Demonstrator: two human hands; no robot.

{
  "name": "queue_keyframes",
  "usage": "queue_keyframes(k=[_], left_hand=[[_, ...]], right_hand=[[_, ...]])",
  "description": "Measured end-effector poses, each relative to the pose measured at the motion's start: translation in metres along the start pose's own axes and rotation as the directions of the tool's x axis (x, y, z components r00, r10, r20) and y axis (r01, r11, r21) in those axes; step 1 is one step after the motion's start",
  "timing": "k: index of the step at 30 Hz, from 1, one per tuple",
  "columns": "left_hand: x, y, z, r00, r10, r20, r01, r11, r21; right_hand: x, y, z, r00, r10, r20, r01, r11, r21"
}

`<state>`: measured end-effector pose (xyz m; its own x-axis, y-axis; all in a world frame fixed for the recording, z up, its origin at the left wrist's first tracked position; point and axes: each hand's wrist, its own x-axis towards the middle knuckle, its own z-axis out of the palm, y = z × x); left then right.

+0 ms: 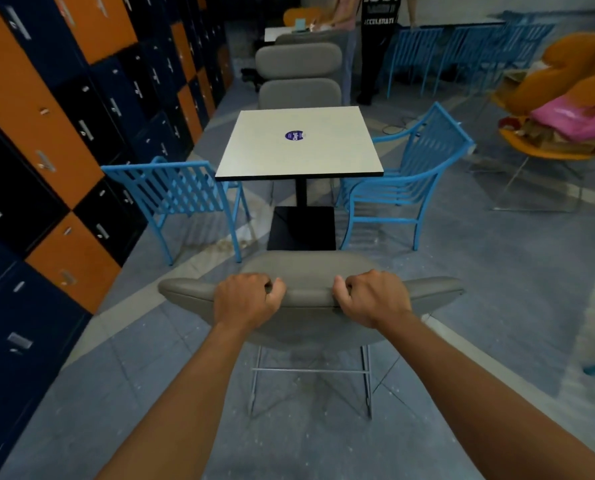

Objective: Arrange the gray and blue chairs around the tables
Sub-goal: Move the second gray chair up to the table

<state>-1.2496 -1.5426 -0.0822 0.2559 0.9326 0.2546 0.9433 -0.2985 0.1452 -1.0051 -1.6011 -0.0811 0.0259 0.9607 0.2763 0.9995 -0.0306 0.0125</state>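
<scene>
A gray chair [310,268] with thin metal legs stands right in front of me, its back toward me. My left hand [247,299] and my right hand [372,297] both grip the top edge of its backrest. Just beyond it is a square white table [324,157] on a black pedestal. One blue metal chair [175,192] stands at the table's left side, another blue chair [414,174] at its right. A second gray chair [299,93] sits at the table's far side, with a third gray chair [298,60] behind it.
Orange and dark blue lockers [46,168] line the left wall. More blue chairs [462,50] stand at the back right. An orange chair [559,133] piled with pink and orange things is at the right. Two people [375,46] stand by a far table.
</scene>
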Motion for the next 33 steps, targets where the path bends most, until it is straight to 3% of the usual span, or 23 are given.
queue_keyframes(k=[33], left_hand=[[0.200, -0.017, 0.044, 0.998, -0.045, 0.033, 0.045, 0.999, -0.012]], right_hand=[[0.205, 0.043, 0.062, 1.000, 0.028, 0.008, -0.028, 1.000, 0.005]])
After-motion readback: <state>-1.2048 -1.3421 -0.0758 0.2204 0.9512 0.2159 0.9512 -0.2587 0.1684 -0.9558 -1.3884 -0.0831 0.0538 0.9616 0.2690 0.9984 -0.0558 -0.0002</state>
